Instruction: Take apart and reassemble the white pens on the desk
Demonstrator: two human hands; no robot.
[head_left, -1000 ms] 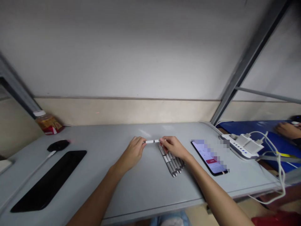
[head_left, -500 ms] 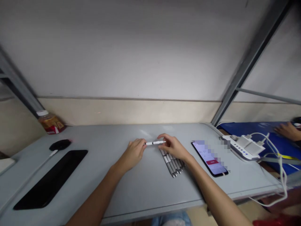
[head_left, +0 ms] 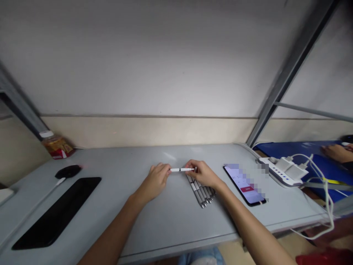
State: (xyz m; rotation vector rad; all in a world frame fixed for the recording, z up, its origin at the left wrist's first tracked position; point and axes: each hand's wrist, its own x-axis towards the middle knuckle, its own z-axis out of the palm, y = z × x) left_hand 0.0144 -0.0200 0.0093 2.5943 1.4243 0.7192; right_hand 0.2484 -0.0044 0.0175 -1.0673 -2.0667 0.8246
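Observation:
A white pen (head_left: 176,170) with a dark band is held level above the desk, between both hands. My left hand (head_left: 158,179) is closed on its left end, fingertips pinching it. My right hand (head_left: 202,172) grips the other end between thumb and fingers, and the tip shows past the thumb. Just below my right hand lies a row of several grey-and-white pens (head_left: 201,193), side by side on the desk, their upper ends partly hidden by that hand.
A lit phone (head_left: 244,186) lies right of the pens, near a white power strip (head_left: 280,173) with plugs and cables. On the left are a black pad (head_left: 57,213), a black mouse (head_left: 68,171) and a bottle (head_left: 56,145). Another person's hand (head_left: 335,152) rests on a blue surface.
The fingers of my right hand have closed in on the pen's right end, where they were spread wider before. My left hand keeps its grip. The view has shifted slightly.

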